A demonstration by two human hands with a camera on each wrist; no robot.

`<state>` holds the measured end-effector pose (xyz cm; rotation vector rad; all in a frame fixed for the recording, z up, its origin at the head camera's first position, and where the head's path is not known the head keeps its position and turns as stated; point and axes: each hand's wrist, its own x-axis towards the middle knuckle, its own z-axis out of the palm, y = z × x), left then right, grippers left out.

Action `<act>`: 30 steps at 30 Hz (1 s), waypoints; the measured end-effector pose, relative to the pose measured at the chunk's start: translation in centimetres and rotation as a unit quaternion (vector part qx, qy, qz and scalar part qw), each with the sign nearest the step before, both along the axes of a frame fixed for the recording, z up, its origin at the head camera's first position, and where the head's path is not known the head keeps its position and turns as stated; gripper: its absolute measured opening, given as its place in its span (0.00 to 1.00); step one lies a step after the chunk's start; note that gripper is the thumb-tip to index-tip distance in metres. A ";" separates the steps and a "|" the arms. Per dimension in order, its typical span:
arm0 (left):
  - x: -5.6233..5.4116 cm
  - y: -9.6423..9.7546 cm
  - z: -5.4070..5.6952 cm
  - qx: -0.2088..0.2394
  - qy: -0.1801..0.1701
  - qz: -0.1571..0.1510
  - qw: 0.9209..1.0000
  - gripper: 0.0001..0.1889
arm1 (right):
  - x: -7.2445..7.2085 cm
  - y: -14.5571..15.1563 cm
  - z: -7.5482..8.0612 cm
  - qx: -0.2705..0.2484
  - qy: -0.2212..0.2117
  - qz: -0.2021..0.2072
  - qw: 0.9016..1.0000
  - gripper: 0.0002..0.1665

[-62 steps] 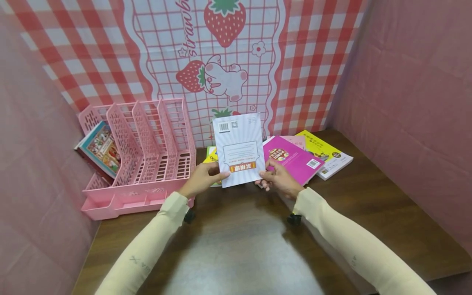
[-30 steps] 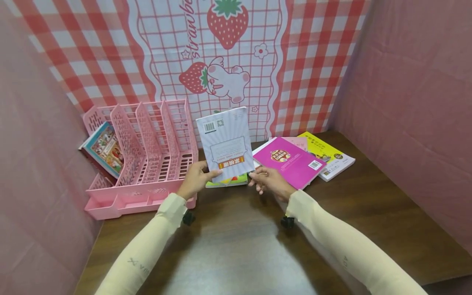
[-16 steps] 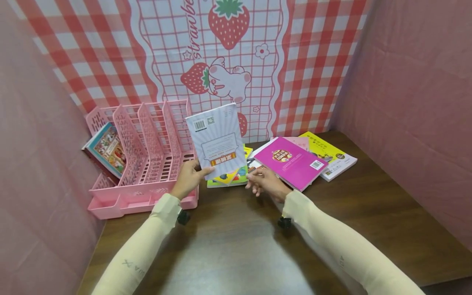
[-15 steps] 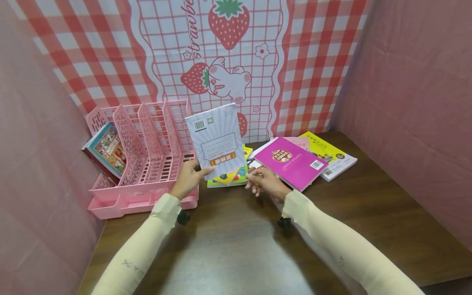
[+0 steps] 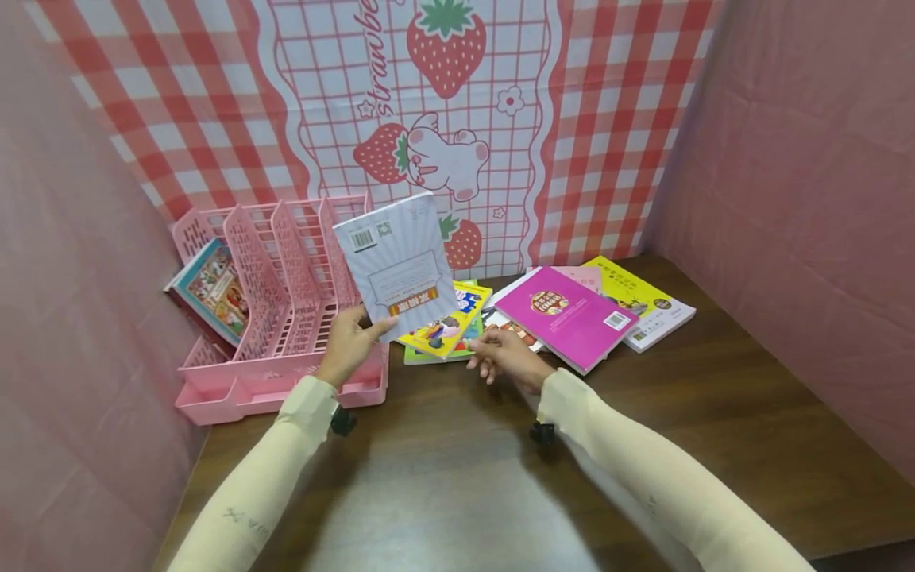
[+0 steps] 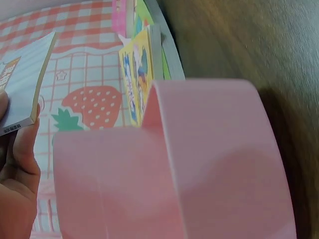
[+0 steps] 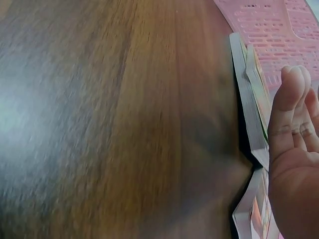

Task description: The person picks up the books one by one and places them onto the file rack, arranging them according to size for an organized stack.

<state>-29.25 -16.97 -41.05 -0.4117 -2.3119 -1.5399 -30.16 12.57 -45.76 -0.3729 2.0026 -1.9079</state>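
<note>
My left hand (image 5: 349, 343) grips a pale blue-white book (image 5: 400, 266) by its lower left corner, thumb on the back cover. The book is raised and tilted in front of the right part of a pink file rack (image 5: 286, 372). In the left wrist view its spine edge (image 6: 44, 79) faces the camera. My right hand (image 5: 511, 359) holds nothing, its fingers loosely bent, just before a yellow book (image 5: 461, 318) lying on a green book (image 5: 423, 358). Beside that hand lies a magenta book (image 5: 568, 314), partly covering a white one.
A blue-framed picture book (image 5: 220, 290) and a dark red book lean in the rack's leftmost slot. Further right, a yellow-and-white book (image 5: 654, 306) lies by a pink one (image 5: 586, 276). A checked strawberry cloth (image 5: 608, 119) hangs behind the wooden table (image 5: 457, 477).
The right hand has let go of the pale book. The left hand has carried it left and tilted it towards the rack, uncovering the yellow and green books.
</note>
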 end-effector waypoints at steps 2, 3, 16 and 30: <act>0.0 -0.4 0.1 0.011 0.003 0.003 1.000 0.14 | 0.0 -0.4 0.1 0.000 0.000 0.002 1.000 0.18; 0.0 -0.6 0.1 0.018 0.005 0.003 1.000 0.14 | 0.0 -0.6 0.2 -0.001 -0.001 0.004 1.000 0.19; 0.3 -3.2 0.3 0.007 0.022 0.065 0.998 0.14 | 0.0 -2.7 0.4 -0.003 -0.007 0.020 1.000 0.16; 0.6 -4.7 0.4 0.057 0.004 0.097 0.994 0.17 | 0.2 -6.8 0.5 0.015 0.004 0.046 0.999 0.19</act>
